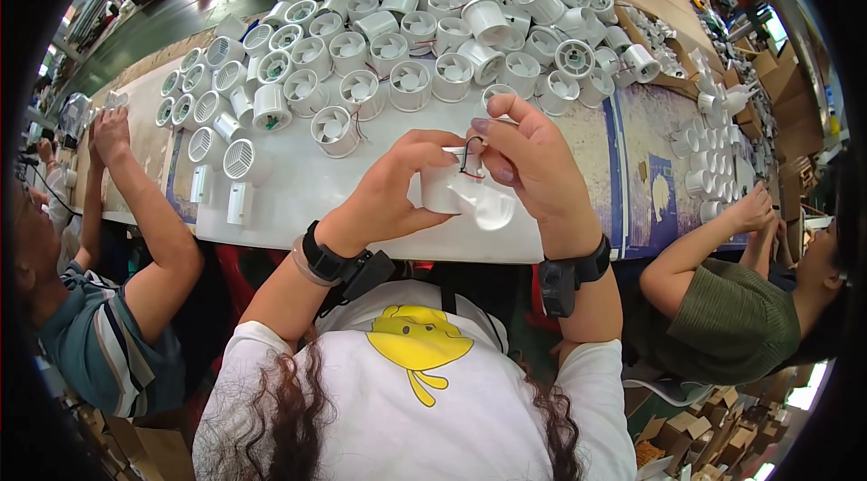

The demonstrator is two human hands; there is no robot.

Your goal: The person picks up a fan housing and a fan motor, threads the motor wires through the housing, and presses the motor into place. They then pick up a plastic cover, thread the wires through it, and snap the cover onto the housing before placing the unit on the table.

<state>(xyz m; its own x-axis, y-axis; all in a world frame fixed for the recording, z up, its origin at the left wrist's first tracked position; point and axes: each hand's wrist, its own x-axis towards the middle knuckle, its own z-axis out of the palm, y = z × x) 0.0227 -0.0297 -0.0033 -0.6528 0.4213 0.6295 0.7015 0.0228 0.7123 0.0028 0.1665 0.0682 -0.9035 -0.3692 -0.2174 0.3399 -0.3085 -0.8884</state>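
Above the near edge of the white table, my left hand (384,187) grips a short round white plastic housing (440,192), thumb below and fingers over its top. A thin wire (465,158), black with a bit of red, loops up from the housing. My right hand (546,165) is closed in a pinch at the upper end of that wire, close beside the housing. A smooth, curved white part (492,208) juts out below the right fingers; I cannot tell whether it belongs to the housing. What lies inside the housing is hidden.
A big heap of white fan housings (411,79) covers the table's far side. Slatted white housings (239,158) stand to the left. White cylinders (709,156) are lined up at the right. One co-worker's arm (144,174) is at the left, another's (704,237) at the right.
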